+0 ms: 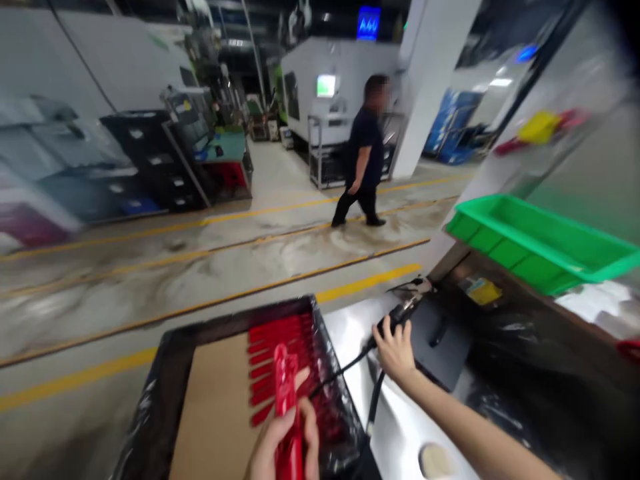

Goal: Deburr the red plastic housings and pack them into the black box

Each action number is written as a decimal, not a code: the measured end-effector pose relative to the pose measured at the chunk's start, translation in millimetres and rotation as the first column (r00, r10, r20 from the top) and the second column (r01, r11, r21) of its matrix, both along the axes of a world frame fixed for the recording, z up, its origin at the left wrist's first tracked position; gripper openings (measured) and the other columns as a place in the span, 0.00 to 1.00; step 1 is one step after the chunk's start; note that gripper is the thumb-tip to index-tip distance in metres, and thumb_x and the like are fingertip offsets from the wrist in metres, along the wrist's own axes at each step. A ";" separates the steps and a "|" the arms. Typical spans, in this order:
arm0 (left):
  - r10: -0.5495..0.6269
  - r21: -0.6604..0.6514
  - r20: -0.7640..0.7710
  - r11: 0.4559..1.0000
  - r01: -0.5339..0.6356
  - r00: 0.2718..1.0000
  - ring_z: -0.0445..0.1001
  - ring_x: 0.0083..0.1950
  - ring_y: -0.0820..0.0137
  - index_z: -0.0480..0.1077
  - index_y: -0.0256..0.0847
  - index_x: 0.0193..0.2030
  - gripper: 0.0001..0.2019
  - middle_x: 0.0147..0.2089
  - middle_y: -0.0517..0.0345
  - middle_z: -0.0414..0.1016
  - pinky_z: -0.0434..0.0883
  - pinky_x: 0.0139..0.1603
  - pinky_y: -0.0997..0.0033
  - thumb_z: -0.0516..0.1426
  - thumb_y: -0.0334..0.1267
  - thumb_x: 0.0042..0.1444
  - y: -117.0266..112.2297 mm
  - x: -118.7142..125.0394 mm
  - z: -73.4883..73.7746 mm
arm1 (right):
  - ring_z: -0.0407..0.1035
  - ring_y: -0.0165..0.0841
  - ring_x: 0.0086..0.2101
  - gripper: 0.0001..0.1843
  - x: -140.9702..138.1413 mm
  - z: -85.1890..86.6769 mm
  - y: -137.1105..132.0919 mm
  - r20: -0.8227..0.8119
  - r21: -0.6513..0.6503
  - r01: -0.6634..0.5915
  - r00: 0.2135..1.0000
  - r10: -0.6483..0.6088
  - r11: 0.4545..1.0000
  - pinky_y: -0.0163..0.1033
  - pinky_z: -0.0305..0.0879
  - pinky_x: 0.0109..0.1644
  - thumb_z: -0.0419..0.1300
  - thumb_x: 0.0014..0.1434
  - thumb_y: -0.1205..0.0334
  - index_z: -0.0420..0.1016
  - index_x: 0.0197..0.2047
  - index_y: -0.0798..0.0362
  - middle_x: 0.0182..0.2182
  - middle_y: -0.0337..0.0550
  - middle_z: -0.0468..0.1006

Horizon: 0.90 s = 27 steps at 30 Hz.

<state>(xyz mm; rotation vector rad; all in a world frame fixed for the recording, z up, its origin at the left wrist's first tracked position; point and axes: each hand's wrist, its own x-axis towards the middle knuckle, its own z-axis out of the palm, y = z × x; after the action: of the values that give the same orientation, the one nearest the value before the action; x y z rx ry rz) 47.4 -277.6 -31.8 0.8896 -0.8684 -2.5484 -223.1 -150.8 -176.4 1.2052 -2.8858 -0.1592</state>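
My left hand (285,443) is closed around a long red plastic part (286,393), held upright over a box lined with black plastic (165,360). Inside the box lie a brown cardboard sheet (220,400) and a row of several similar red parts (280,333). My right hand (395,347) reaches forward over the shiny metal table (400,427), its fingers curled on a black handheld tool (400,313) with a black cable (340,373) trailing back toward the box.
A green plastic tray (540,243) sits on a dark workbench at right, near a small yellow item (483,291). A person in dark clothes (365,153) walks across the factory floor with yellow lines. Machines and stacked crates (150,160) stand at the far side.
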 end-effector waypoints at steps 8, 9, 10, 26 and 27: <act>-0.318 0.067 -0.307 0.933 0.354 0.897 0.60 0.12 0.79 0.74 0.37 0.33 0.26 0.21 0.63 0.65 0.62 0.12 0.80 0.50 0.58 0.66 26.0 -34.8 23.5 | 0.42 0.64 0.72 0.31 23.1 6.3 5.1 0.205 -0.085 0.014 0.979 0.004 0.996 0.75 0.22 0.70 0.54 0.59 0.71 0.69 0.66 0.65 0.70 0.68 0.59; -0.362 0.065 -0.321 0.914 0.401 0.875 0.59 0.12 0.79 0.72 0.37 0.28 0.29 0.19 0.62 0.65 0.61 0.11 0.80 0.49 0.62 0.66 31.2 -39.5 26.0 | 0.42 0.63 0.72 0.30 27.7 10.8 6.0 0.237 -0.122 0.034 0.972 -0.004 0.992 0.74 0.23 0.71 0.55 0.60 0.70 0.70 0.65 0.65 0.70 0.67 0.61; -0.401 0.063 -0.331 0.894 0.444 0.854 0.59 0.12 0.78 0.70 0.38 0.26 0.32 0.18 0.62 0.64 0.60 0.11 0.79 0.47 0.66 0.65 36.6 -43.5 28.7 | 0.45 0.62 0.71 0.29 33.3 16.5 8.9 0.270 -0.165 0.057 0.963 -0.011 0.985 0.73 0.25 0.71 0.55 0.60 0.69 0.71 0.64 0.64 0.69 0.67 0.62; -0.598 -0.310 -0.021 0.766 0.563 0.801 0.80 0.44 0.54 0.77 0.45 0.50 0.34 0.42 0.47 0.82 0.79 0.39 0.59 0.47 0.71 0.62 205.1 -84.5 81.0 | 0.82 0.41 0.39 0.29 237.0 196.0 218.8 0.586 -0.809 0.588 0.808 0.056 -0.022 0.39 0.80 0.39 0.67 0.64 0.55 0.65 0.65 0.41 0.45 0.48 0.82; -0.602 -0.299 -0.059 0.772 0.561 0.796 0.81 0.45 0.54 0.76 0.47 0.55 0.32 0.46 0.48 0.82 0.79 0.39 0.58 0.49 0.70 0.62 214.8 -83.9 83.2 | 0.82 0.39 0.36 0.23 238.3 199.8 234.5 0.573 -0.817 0.571 0.820 0.001 -0.079 0.38 0.80 0.36 0.65 0.66 0.58 0.68 0.62 0.42 0.43 0.47 0.82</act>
<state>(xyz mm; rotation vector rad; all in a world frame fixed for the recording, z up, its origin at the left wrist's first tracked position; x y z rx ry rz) -36.6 -62.8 51.4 0.3591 -1.6024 -2.8359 15.2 83.7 23.4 0.1588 -2.1558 2.0718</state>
